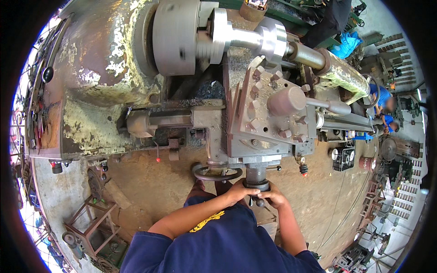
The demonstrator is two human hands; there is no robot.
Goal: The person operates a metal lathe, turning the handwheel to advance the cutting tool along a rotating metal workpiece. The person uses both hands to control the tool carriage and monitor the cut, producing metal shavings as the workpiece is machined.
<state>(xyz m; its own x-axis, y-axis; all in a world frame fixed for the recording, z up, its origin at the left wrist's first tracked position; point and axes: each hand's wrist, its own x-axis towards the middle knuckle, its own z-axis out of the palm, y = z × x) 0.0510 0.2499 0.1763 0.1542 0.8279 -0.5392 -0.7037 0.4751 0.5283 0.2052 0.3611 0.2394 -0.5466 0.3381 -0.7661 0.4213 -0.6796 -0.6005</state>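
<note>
Both of my hands are at the dark round collar of the cross-slide crank handle (256, 183) on a large metal lathe. My left hand (238, 193) wraps it from the left and my right hand (274, 195) from the right, fingers curled and thumbs close together. Ball ends (259, 202) of the handle show just below my hands. Beyond them stands the square tool post (268, 107) with several clamping bolts and a lever (334, 107). Behind it, a shiny stepped metal shaft (246, 38) runs from the chuck (175, 38). The cutting tip is hard to make out.
A carriage handwheel (217, 174) sits left of my hands. The worn headstock (104, 54) fills the left; the tailstock (341, 77) stands right. Metal chips (209, 90) lie under the chuck. A metal frame (93, 227) stands on the floor at left. Other people (384, 100) are far right.
</note>
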